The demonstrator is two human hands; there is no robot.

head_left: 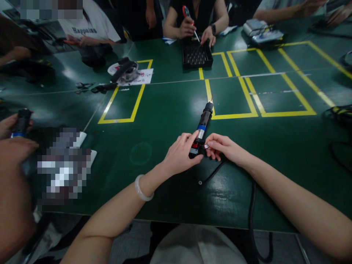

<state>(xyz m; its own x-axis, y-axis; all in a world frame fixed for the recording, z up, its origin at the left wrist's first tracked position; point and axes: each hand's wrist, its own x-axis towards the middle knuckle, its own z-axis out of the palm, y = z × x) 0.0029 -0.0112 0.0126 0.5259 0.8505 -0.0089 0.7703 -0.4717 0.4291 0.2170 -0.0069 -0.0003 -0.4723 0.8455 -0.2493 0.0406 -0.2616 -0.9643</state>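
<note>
A slim black cylindrical power tool (pixel 205 119) with a blue ring and a silver section lies aslant on the green table, its narrow tip pointing away from me. My left hand (pixel 183 151) is closed around its near end, where red and grey parts show. Close against that end, my right hand (pixel 220 146) pinches a small white-and-red piece (pixel 206 146), perhaps a wire connector; its exact kind is too small to tell. Below my hands, a black cable (pixel 214 173) with a bare cut end rests on the tabletop.
Yellow tape rectangles (pixel 233 116) mark the table (pixel 165 198). Across from me, a co-worker's hand holds a red screwdriver (pixel 189 18) over a black tray (pixel 197 60) of small parts. Another person holds a similar tool (pixel 22 123) at left. Black cables (pixel 341 113) lie at right.
</note>
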